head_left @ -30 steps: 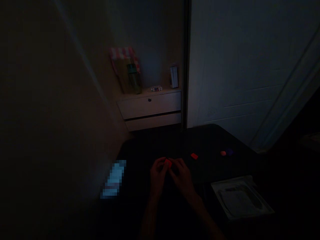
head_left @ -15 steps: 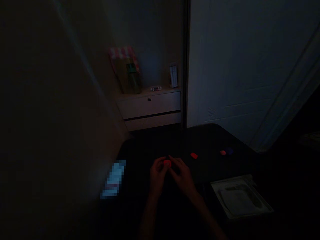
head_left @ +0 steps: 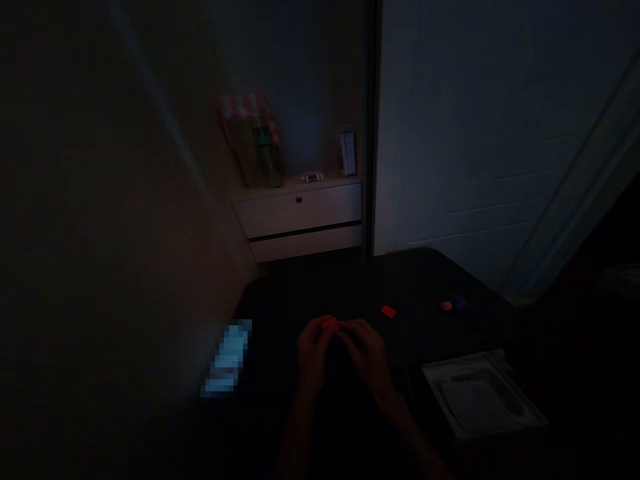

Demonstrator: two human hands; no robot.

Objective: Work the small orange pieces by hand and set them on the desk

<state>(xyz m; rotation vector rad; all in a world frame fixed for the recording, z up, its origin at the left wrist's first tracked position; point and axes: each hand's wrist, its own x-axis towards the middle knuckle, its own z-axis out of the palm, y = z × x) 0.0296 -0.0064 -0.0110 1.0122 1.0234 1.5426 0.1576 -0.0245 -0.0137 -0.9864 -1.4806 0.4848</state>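
Between my two hands is a small bright red piece, held above the dark table; its kind is hard to tell in the dim light. My left hand is closed on it, thumb and fingers pinching its left side. My right hand has its fingertips pressed together at the piece's right edge. A second red piece lies on the table to the right of my hands. Farther right, a pinkish piece sits against a dark purple lump.
A pale tray-like package lies at the lower right. At the left is a pixelated bluish rectangle. Behind the table stands a drawer cabinet with a green bottle on top. A white panel rises at the back right.
The red piece has tilted and shifted slightly left in my hands. My right fingertips have come down a little onto its right edge. Things on the table have not moved.
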